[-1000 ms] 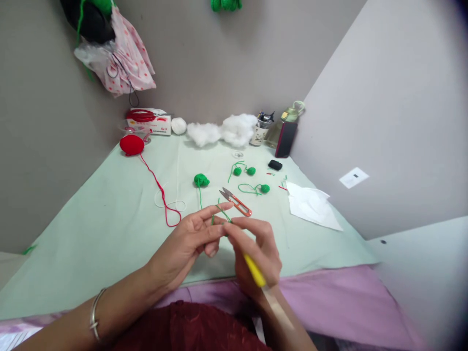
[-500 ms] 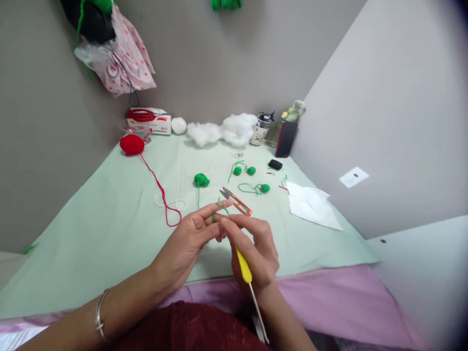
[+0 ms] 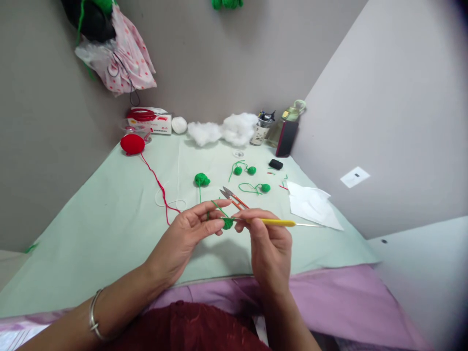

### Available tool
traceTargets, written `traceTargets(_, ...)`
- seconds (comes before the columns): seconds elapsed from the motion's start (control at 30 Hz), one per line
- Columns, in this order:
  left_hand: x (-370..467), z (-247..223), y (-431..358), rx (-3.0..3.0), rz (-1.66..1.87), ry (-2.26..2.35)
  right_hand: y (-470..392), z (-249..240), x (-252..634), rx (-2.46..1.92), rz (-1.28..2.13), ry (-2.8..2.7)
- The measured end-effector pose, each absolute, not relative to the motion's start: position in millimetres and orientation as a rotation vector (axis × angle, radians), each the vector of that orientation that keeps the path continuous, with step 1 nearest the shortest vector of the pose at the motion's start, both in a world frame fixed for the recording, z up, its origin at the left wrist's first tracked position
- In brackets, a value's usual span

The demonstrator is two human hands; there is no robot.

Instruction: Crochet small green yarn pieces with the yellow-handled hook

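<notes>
Over a pale green cloth (image 3: 127, 204), the person's left hand (image 3: 179, 243) is pinching a small green crochet piece (image 3: 228, 224) between its thumb and fingers, the index finger stretching out straight with green yarn (image 3: 219, 208) crossing it. The right hand (image 3: 272, 243) is curling closely around a yellow-handled hook (image 3: 280, 223), whose metal tip is meeting the top of the piece—just where the fingertips are nearly coming together. The left thumb is hiding part of the piece.

Orange-handled snips (image 3: 237, 198) are lying just beyond the hands, the right hand covering their handle end. A green yarn ball (image 3: 201, 180) is resting farther back, its strand running down toward the left hand. Three little green balls with loose tails are sitting to the right, one of them (image 3: 265, 188) near white paper (image 3: 312, 207).

A red yarn ball (image 3: 132, 145) is trailing its strand toward the left hand, which is hiding the lower end. Along the wall, white stuffing (image 3: 237, 129) is standing beside a pen cup (image 3: 260, 132); a phone (image 3: 287, 139) is leaning upright—partly blocking a bottle (image 3: 291, 113).
</notes>
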State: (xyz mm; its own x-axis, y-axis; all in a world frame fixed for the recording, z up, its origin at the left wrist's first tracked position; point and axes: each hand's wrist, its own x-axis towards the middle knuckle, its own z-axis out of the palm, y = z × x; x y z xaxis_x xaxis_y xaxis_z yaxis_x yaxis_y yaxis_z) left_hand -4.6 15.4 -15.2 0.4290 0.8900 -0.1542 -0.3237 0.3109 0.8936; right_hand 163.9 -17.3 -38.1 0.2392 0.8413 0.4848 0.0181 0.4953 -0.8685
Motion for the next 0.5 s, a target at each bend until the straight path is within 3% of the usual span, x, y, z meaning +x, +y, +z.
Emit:
traceTargets(0.17, -6.7, -13.1, 15.8, 0.929, 0.928, 0.779, -19.4, -34.4, 165.2, -0.871, 0.725, -1.202)
traceTargets(0.5, -6.9, -14.4, 15.1, 1.133, 0.999, 0.839, -33.0, -33.6, 162.5, -0.900, 0.282, -1.523)
